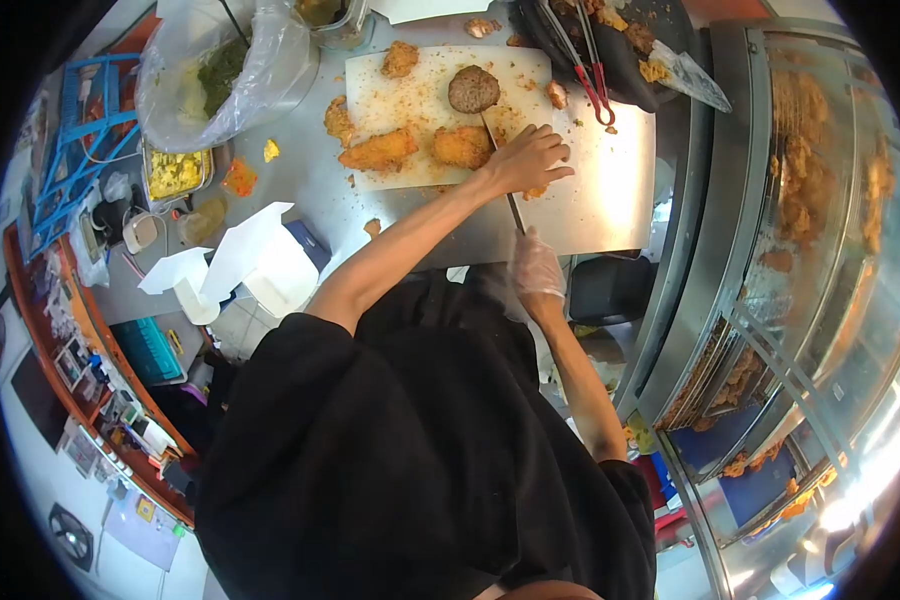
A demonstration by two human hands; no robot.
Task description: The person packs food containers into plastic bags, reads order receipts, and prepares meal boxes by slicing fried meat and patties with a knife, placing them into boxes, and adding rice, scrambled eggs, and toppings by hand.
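My right hand [537, 265], in a clear plastic glove, is closed round the handle of a knife [515, 212] at the table's near edge. The long thin blade reaches away from me, its tip close to a round brown patty [473, 90] on a white cutting board [430, 75]. My bare left hand [527, 160] is over the blade with its fingers stretched out and apart. Whether it touches the blade cannot be made out. Beside it lies a breaded fried piece [460, 147], with another fried piece [378, 150] further left. A small fried bit [535, 191] shows beneath my left hand.
Red-handled tongs [592, 85] rest on a dark tray [630, 50] of fried pieces. Left are a plastic-lined tub [280, 85] with greens, a yellow-filled container [178, 174] and white open boxes [260, 260]. A glass-fronted warming cabinet [740, 200] stands right. Crumbs lie on the steel table [595, 170].
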